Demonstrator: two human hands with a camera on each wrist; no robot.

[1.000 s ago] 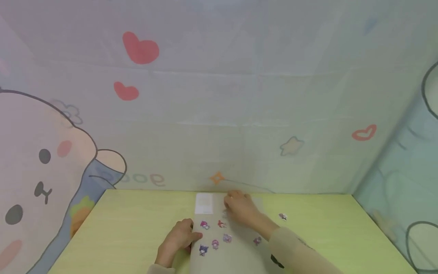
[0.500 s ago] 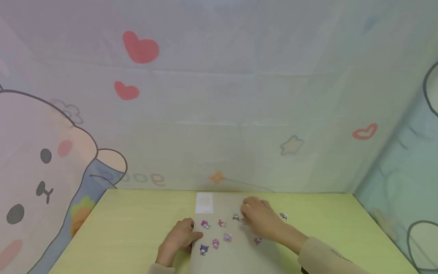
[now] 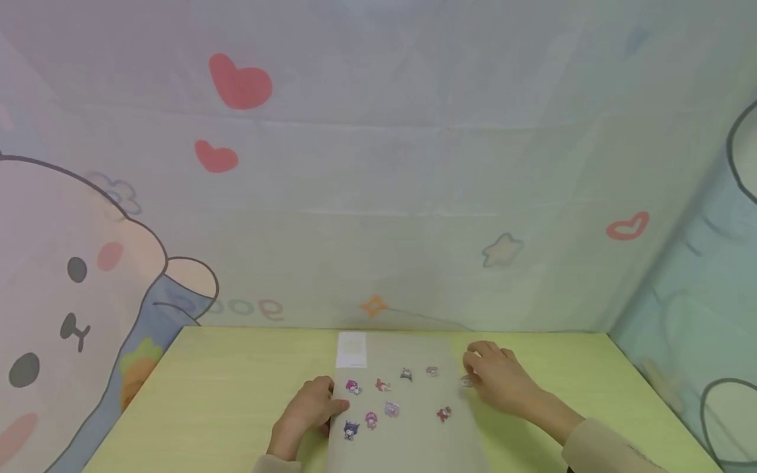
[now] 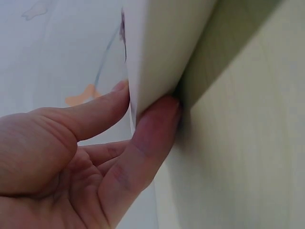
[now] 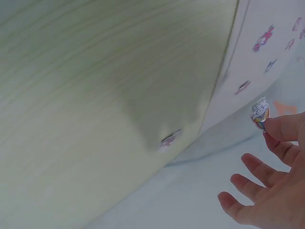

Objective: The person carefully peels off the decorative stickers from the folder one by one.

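Note:
My left hand (image 3: 307, 407) grips the left edge of a thick, off-white, flat rectangular piece (image 3: 408, 453). In the left wrist view the thumb lies on its face and a finger (image 4: 155, 126) sits at its side edge near the tabletop. My right hand (image 3: 503, 378), just past the piece's right edge, pinches a small cartoon sticker (image 5: 260, 113) with rainbow colours between thumb and index finger. The other right fingers are spread. Several cartoon stickers, such as a dark blue one (image 3: 351, 430) and a red one (image 3: 443, 414), lie on the off-white face.
One loose sticker (image 5: 170, 140) lies on the pale yellow table (image 3: 236, 374) to the right of the piece; the right hand hides it in the head view. A white printed label (image 3: 351, 349) is at the piece's far left corner. A printed cloth (image 3: 414, 164) hangs behind the table.
My right hand has moved right with the sticker, from above the far part of the piece to beyond its right edge, uncovering two stickers there. The left hand keeps its place.

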